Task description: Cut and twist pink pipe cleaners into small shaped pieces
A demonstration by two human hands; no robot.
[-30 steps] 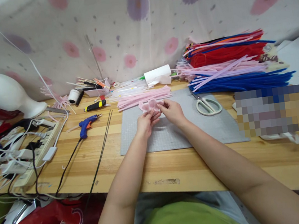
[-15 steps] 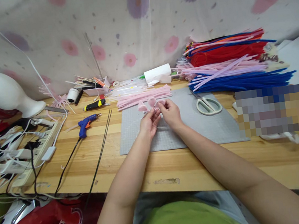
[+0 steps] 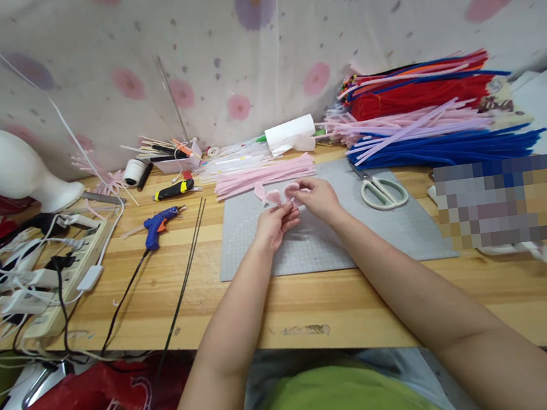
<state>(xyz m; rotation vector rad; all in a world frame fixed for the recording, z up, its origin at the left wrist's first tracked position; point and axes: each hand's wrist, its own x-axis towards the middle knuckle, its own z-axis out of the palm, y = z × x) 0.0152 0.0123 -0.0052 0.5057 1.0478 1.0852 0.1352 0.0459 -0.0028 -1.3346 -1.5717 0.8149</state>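
Note:
Over the grey cutting mat [image 3: 387,234], both hands pinch a small pink pipe-cleaner flower [image 3: 272,196] with looped petals. My left hand [image 3: 273,226] grips it from below with closed fingers. My right hand [image 3: 317,198] holds a petal loop at its right side, fingers pressed together. A bundle of straight pink pipe cleaners [image 3: 262,176] lies just behind the hands at the mat's far edge.
White scissors [image 3: 382,191] lie on the mat to the right. Stacks of red, pink and blue pipe cleaners [image 3: 432,115] fill the back right. A blue glue gun [image 3: 159,223], a utility knife [image 3: 175,190], thin black wires [image 3: 187,279] and a power strip [image 3: 58,278] sit on the left.
The flower has been turned and reshaped between the fingers; the right hand shifted slightly right along a petal. Both hands stay above the mat.

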